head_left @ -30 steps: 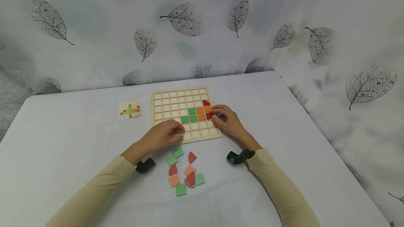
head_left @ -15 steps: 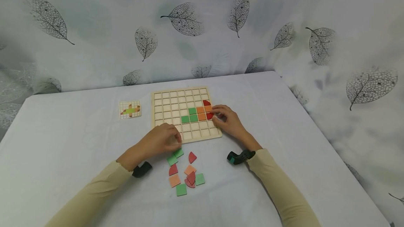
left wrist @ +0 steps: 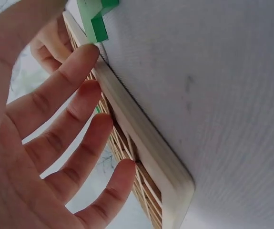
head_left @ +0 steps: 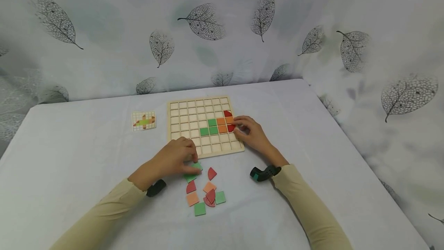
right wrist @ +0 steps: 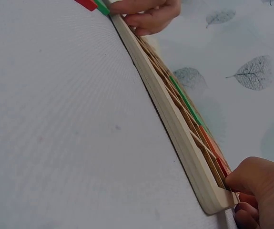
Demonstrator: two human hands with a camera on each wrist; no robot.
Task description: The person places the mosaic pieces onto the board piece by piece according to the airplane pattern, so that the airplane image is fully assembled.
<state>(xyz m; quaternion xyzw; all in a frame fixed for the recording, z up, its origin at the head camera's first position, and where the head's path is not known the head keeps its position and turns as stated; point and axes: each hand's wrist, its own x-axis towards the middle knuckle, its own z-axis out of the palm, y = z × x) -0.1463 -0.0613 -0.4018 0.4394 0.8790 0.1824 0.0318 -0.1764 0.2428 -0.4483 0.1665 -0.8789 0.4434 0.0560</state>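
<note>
A wooden grid board [head_left: 180, 126] lies on the table, with green, orange and red tiles set in its right half. My right hand [head_left: 252, 132] holds the board's right edge, the thumb close to a red quarter-circle tile [right wrist: 222, 167] in the right wrist view. Off the board's near edge, my left hand [head_left: 177, 157] reaches over two green square tiles [head_left: 190, 178], partly hiding them. Its fingers [left wrist: 75, 109] are extended and spread in the left wrist view, the index fingertip close to a green tile [left wrist: 96, 28]. I see nothing pinched there.
Nearer to me lie loose tiles: red quarter-circles [head_left: 212, 173], orange squares [head_left: 192, 199] and green squares [head_left: 199, 209], some overlapping. A small pattern card [head_left: 143, 121] sits left of the board. A leaf-printed curtain [head_left: 222, 22] hangs behind the table.
My left hand has moved off the board's near-left part toward me, onto the green tiles, and its thumb and fingers have parted. My right hand stays at the board's right edge.
</note>
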